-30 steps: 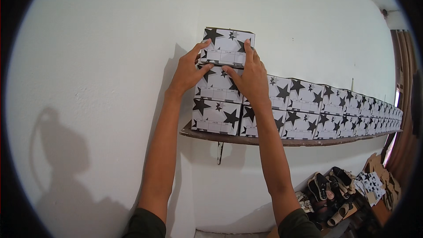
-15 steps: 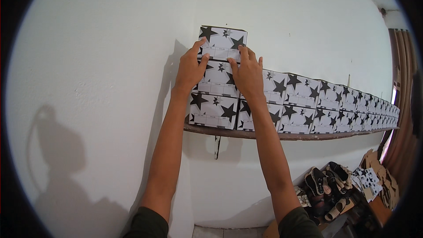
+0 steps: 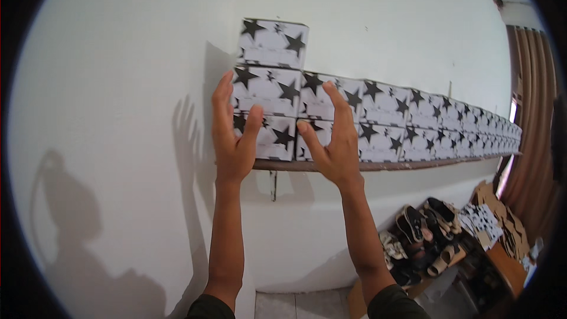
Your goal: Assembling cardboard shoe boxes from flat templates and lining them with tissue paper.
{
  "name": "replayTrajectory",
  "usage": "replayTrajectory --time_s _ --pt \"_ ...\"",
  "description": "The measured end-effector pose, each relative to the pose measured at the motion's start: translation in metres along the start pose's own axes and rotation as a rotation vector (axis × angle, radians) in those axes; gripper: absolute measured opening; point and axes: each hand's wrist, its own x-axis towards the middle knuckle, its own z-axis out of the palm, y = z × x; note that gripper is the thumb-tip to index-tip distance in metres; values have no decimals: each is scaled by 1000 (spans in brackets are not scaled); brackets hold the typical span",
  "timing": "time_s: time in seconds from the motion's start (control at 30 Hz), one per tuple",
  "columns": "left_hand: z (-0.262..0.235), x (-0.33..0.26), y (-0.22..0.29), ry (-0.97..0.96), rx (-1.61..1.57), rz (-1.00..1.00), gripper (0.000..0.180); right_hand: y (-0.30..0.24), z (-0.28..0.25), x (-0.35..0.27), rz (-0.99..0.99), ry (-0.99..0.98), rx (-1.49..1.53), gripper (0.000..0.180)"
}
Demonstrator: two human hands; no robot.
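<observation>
A white cardboard box with black stars (image 3: 269, 47) tops the leftmost column, sitting on another star-printed box (image 3: 269, 93) with a third below it. My left hand (image 3: 234, 145) is open, thumb and fingers spread, in front of the left side of the lower two boxes. Level with it on the right, my right hand (image 3: 339, 150) is open too, fingers parted, before the neighbouring column. Neither hand holds anything; whether either touches a box I cannot tell.
Two-high rows of matching boxes (image 3: 383, 109) run rightward along a brown wall shelf (image 3: 378, 166), held by a bracket (image 3: 273, 186). Shoes (image 3: 425, 233) are heaped at lower right, beside flat cardboard pieces (image 3: 509, 224). A brown curtain (image 3: 527, 88) hangs at far right.
Both hands have let go of the top box, opened and come down and back from it. The box stays atop its column. The view has shifted slightly, moving the shelf left and up.
</observation>
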Motion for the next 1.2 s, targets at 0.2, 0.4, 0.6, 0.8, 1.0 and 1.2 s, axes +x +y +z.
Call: replayTrajectory --time_s 0.2,0.4,0.6,0.8,1.0,1.2 --pt "42 -102 14 -157 -462 -292 86 5 -73 -110 317 -122 85 74" --pt "107 -236 39 -434 -678 -582 86 -10 -192 -234 750 -122 -22 73" --pt "214 -367 85 -719 -858 -984 70 -48 -344 -350 1123 102 -169 70" --pt "324 -484 170 -941 -954 -1095 66 -93 -492 -416 1284 310 -403 66" --pt "431 -548 255 -1079 -1081 -1080 59 -116 -615 -454 1336 383 -598 64" --pt "513 -573 313 -1152 -1110 -1138 60 -105 -694 -472 1365 496 -689 61"
